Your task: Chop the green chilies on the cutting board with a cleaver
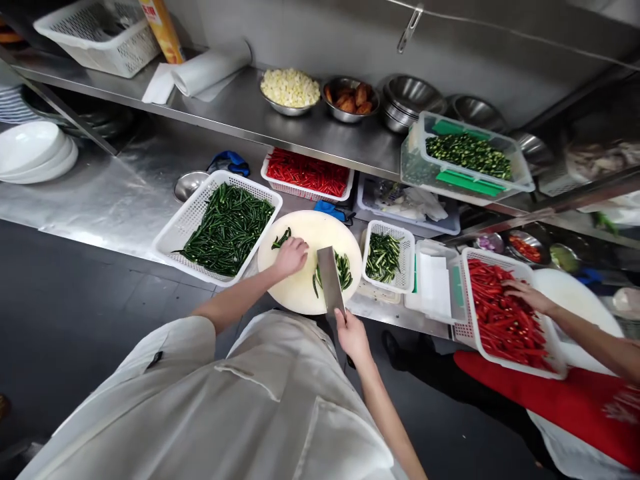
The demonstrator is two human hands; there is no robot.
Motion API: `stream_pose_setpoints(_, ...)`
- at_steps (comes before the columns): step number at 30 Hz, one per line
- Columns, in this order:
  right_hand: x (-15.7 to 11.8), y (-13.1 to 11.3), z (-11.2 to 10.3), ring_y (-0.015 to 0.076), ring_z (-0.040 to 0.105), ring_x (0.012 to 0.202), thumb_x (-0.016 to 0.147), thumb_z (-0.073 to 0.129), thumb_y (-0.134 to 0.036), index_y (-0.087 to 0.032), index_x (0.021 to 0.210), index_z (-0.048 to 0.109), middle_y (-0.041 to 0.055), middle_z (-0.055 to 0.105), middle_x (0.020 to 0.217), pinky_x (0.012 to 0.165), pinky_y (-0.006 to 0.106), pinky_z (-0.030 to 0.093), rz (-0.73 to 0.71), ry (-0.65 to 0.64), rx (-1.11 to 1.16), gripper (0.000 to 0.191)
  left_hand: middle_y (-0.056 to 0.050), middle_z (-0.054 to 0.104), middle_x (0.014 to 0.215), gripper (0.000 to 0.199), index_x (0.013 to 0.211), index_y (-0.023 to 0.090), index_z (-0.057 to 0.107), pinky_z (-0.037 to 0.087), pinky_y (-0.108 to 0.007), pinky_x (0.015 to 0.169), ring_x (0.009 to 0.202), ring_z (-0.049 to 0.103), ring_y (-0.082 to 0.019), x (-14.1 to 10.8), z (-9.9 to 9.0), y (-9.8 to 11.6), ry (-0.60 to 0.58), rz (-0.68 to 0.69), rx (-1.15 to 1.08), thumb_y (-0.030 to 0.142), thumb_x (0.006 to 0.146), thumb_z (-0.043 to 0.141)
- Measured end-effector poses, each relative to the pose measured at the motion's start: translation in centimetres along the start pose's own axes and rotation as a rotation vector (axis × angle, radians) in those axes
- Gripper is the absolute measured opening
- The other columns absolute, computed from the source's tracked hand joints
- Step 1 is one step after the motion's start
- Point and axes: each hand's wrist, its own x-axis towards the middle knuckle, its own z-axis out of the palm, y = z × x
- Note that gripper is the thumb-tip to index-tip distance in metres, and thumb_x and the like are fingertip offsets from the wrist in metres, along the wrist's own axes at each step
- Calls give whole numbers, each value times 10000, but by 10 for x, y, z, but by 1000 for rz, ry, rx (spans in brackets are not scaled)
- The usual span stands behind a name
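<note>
My right hand [353, 337] grips the handle of a cleaver [331, 279], whose blade lies over the round white cutting board [305, 293]. Chopped green chili pieces [344, 268] sit on the board just right of the blade. My left hand [291, 256] rests on the board with fingers curled, close to a few whole green chilies [281, 238]. A white basket of whole green chilies [227, 228] stands left of the board. A smaller basket of cut green chilies [384, 257] stands to its right.
A co-worker's hand [525, 295] reaches into a basket of red chilies [503, 320] at the right. Another red chili basket [306, 173] sits behind the board. The steel shelf [240, 110] holds metal bowls, a paper roll and a tub of sliced green chilies [470, 155]. White plates [35, 152] are stacked far left.
</note>
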Motion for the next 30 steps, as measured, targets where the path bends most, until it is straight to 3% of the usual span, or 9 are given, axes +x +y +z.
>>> stream_pose_setpoints(2,-18,12,-1,269,714,869,1067,332,-595,-224,947,700,95,778,907,777,303,479,-18,-104,-17,536,-198,632,1178,195,1074,149,753,465,-584,1023,1197,513,-391,20,-6,-11,50,-135,90,235,951,629)
stream_pose_setpoints(5,-32,23,-2,270,721,884,1057,363,-595,-227,900,704,87,787,907,774,298,487,-21,-193,-30,526,-185,635,1133,167,1023,165,768,472,-586,1022,1188,508,-388,31,-11,-20,32,-128,90,208,942,629)
stream_pose_setpoints(9,-27,24,-4,267,731,916,1068,348,-566,-227,932,717,89,797,942,782,289,492,24,-126,-30,520,-131,627,1160,235,1160,206,749,510,-484,1042,1141,571,-301,2,-9,-8,6,60,-44,241,1012,570)
stream_pose_setpoints(12,-19,15,-5,255,738,900,1084,343,-508,-227,965,711,83,792,923,766,273,466,54,-87,-82,478,-100,641,1174,248,1187,219,733,558,-363,962,1094,626,-229,-38,6,12,-141,260,-154,245,1049,528)
stream_pose_setpoints(16,-19,-1,-9,249,743,887,1105,367,-433,-216,1008,709,98,790,922,735,267,413,32,-115,-223,417,-87,682,1236,262,1216,220,712,560,-354,1022,1146,652,-209,-72,25,32,-239,374,-223,223,1075,491)
stream_pose_setpoints(19,-26,-4,-19,239,738,856,1113,380,-420,-219,1021,716,96,789,907,718,269,387,41,-132,-301,402,-99,690,1242,265,1222,204,707,561,-370,1061,1181,656,-213,-74,29,35,-230,358,-244,237,1085,483)
stream_pose_setpoints(24,-33,6,-35,248,735,922,1108,380,-405,-222,1029,732,90,793,967,755,275,411,8,-194,-212,405,-94,707,1214,252,1204,210,713,559,-395,1092,1204,652,-221,-69,29,33,-241,349,-264,226,1076,497)
stream_pose_setpoints(27,-17,2,-22,255,732,961,1097,408,-365,-199,1074,741,113,795,1009,784,278,425,24,-198,-193,373,-95,712,1215,256,1199,202,710,556,-390,1089,1199,650,-222,-69,30,33,-237,339,-270,236,1084,484)
stream_pose_setpoints(30,13,-16,0,250,728,973,1096,422,-333,-161,1114,739,152,793,1064,820,278,432,36,-93,-206,362,-94,706,1208,259,1174,197,710,558,-370,1054,1174,654,-217,-68,29,34,-260,359,-266,241,1088,469)
